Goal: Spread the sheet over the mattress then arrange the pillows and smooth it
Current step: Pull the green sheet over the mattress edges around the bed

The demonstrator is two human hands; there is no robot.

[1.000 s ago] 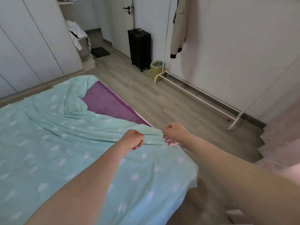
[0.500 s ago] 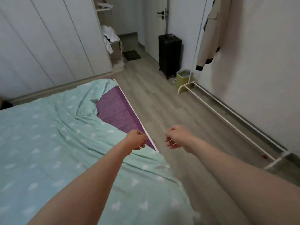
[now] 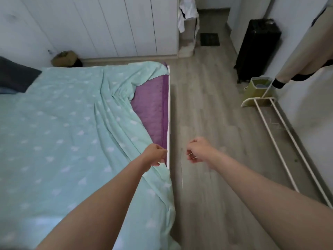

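Left hand (image 3: 155,154) pinching mint sheet (image 3: 72,127) edge, right hand (image 3: 197,150) curled (seemingly empty), purple mattress (image 3: 153,107) exposed

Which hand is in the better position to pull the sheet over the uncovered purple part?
Probably the left hand: it already grips the edge of the mint-green patterned sheet beside the bare purple quilted mattress. The right hand hangs curled over the floor, holding nothing.

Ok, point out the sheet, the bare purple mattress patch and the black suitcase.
sheet (image 3: 68,134), head view, flat middle.
purple mattress patch (image 3: 151,109), head view, uncovered centre.
black suitcase (image 3: 257,49), head view, front face.
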